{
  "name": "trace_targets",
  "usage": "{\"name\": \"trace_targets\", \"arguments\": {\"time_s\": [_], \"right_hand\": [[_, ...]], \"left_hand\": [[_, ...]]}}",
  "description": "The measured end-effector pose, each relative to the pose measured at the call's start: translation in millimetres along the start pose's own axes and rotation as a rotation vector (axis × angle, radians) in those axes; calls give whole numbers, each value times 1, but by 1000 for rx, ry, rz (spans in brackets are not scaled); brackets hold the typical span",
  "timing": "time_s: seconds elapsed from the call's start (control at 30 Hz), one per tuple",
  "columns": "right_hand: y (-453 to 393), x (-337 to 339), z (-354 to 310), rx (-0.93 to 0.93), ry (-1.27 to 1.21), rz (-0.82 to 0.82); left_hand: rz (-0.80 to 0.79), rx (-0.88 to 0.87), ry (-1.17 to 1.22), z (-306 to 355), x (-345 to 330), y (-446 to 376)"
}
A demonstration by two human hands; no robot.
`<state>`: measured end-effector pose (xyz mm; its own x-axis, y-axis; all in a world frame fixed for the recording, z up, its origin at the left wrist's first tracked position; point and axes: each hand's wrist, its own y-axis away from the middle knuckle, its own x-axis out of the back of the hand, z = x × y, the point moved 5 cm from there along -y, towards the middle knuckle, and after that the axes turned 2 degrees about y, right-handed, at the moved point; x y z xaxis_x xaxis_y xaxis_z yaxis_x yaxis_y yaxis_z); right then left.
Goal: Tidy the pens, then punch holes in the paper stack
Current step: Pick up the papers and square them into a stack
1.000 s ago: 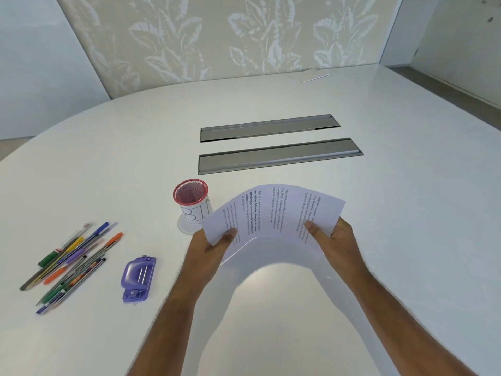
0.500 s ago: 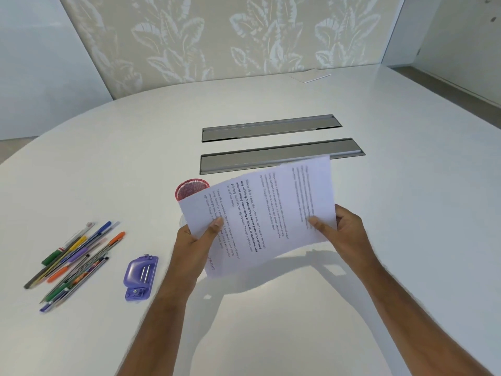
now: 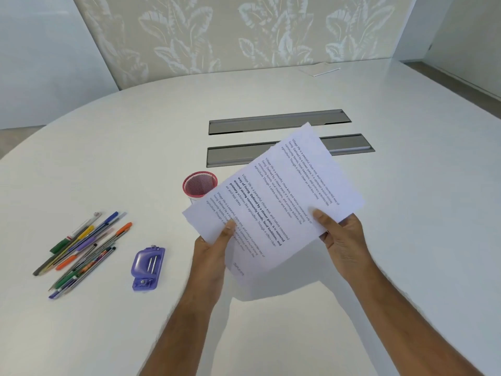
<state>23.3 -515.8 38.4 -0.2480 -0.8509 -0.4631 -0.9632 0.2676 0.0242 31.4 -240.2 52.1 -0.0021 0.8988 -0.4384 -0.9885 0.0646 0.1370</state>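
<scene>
A stack of printed white paper (image 3: 273, 194) is held tilted above the table, its far corner raised toward the right. My left hand (image 3: 212, 248) pinches its near left edge. My right hand (image 3: 340, 240) grips its near right edge with the thumb on top. Several coloured pens (image 3: 81, 251) lie loose in a fan on the table at the left. A purple hole punch (image 3: 147, 268) lies between the pens and my left hand. A red mesh pen cup (image 3: 199, 184) stands upright just behind the paper's left corner, partly hidden by it; no pens show above its rim.
The white oval table (image 3: 406, 213) has two grey recessed cable trays (image 3: 276, 122) in its middle, the nearer one partly behind the paper. A thin white pad (image 3: 320, 69) lies at the far edge. A leaf-patterned wall panel stands beyond the table.
The paper went from bowed and low between my hands to flatter, lifted and turned, its far corner now up toward the right. Both hands rose slightly with it.
</scene>
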Motion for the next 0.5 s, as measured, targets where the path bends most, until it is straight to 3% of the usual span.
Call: {"name": "trace_targets", "arguments": {"time_s": [0.23, 0.5], "right_hand": [[8, -16, 14, 45, 177, 51], [13, -14, 22, 56, 202, 53]], "left_hand": [[62, 113, 173, -33, -1, 21], [86, 138, 144, -41, 32, 35]]}}
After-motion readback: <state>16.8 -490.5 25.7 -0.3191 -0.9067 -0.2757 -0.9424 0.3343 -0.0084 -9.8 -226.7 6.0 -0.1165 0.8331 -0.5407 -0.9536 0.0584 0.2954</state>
